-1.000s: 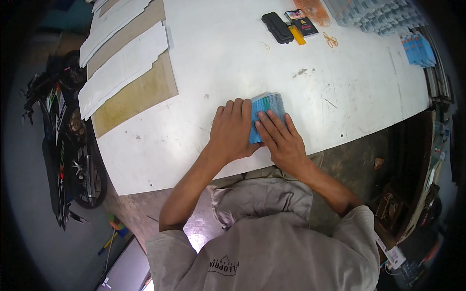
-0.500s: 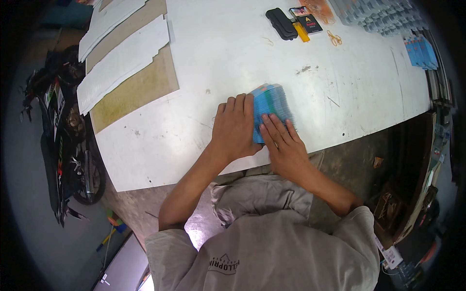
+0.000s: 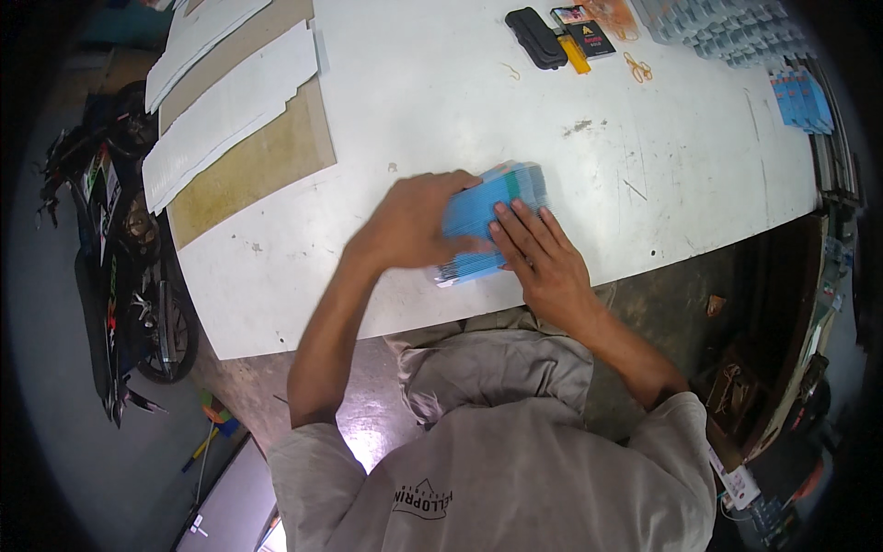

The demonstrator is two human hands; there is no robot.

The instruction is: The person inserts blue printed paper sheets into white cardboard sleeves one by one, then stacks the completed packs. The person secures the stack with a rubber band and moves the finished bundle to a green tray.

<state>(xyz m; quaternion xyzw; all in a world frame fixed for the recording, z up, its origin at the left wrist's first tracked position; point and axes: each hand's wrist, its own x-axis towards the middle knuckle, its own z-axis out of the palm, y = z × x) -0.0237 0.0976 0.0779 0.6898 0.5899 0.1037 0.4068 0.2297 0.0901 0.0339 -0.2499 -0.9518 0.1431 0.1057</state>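
A fanned stack of thin blue printed cards, with a green band near its far end, lies on the white table close to the front edge. My left hand grips the stack from its left side, fingers at the far edge and thumb across the near part. On the right side of the cards rests my right hand, its fingers stretched out flat and close together. The palm sides of both hands are hidden.
White sheets on brown boards cover the table's far left. At the back are a black case, a yellow lighter, a black box and rubber bands. Grey plastic pieces and blue packets sit far right.
My left hand has shifted left and turned, its thumb now lying over the cards. The cards spread further left and toward me. My right hand has moved slightly right.
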